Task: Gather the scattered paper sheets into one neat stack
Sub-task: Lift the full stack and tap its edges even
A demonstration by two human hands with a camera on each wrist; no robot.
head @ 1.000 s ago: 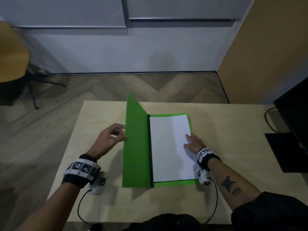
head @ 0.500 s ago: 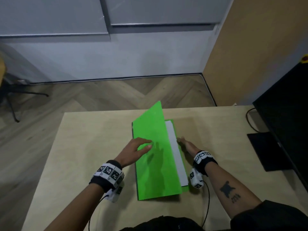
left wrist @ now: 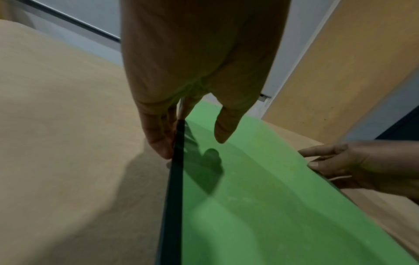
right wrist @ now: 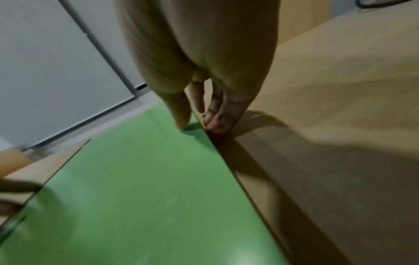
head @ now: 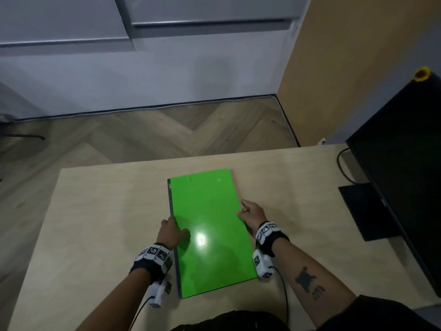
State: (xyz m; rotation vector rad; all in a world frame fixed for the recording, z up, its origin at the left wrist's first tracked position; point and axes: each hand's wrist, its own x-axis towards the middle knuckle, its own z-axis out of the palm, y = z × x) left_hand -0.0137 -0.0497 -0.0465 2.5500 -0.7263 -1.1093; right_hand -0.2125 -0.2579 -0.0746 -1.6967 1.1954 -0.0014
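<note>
Desk (head: 95,223): no loose sheets in view. Green folder (head: 210,225) lies shut, flat, mid-desk, dark spine on left. Judged: gathering done or nearly so, only squaring-up left, if sheets are inside. Paper itself hidden under cover; can't confirm stack or neatness. Left hand (head: 171,231) at spine edge, thumb on cover, fingers beside spine, relaxed. Right hand (head: 251,211) at right edge, fingers fairly straight, thumb tip on cover; grip under edge unclear. Wrist views blurry.
</note>
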